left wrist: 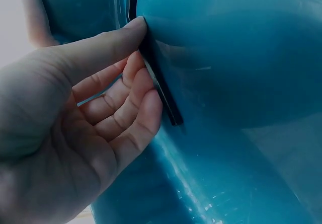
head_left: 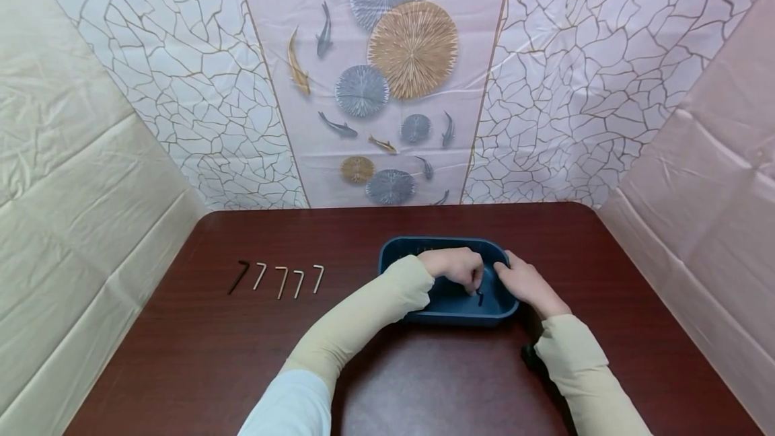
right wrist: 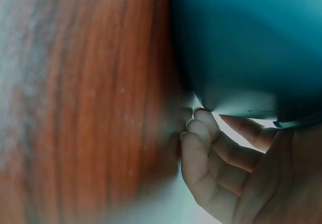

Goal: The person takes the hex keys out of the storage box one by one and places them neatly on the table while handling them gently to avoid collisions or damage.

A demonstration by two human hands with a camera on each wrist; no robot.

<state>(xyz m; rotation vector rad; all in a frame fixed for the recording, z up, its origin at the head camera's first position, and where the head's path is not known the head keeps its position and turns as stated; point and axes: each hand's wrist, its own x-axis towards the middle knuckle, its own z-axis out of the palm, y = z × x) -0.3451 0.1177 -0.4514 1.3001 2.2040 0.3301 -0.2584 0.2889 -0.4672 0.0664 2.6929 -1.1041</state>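
Note:
A blue plastic tray (head_left: 454, 320) stands on the table, with my left hand (head_left: 453, 266) reaching inside it. Between thumb and fingertips that hand pinches a black hex key (left wrist: 158, 78); its short bent end sticks out above the thumb in the left wrist view. In the head view the lower part of this black key shows just below the fingers, close over the tray floor. My right hand (head_left: 528, 282) grips the tray's right end, thumb over the rim and fingers outside. From the right wrist, curled fingers (right wrist: 198, 138) show against the tray's outer wall.
To the left on the dark red table (head_left: 181, 355), several L-shaped hex keys lie in a row: a black one (head_left: 239, 277) at the far left, then silver ones such as the middle key (head_left: 281, 281). A patterned cloth (head_left: 387, 86) hangs behind the table.

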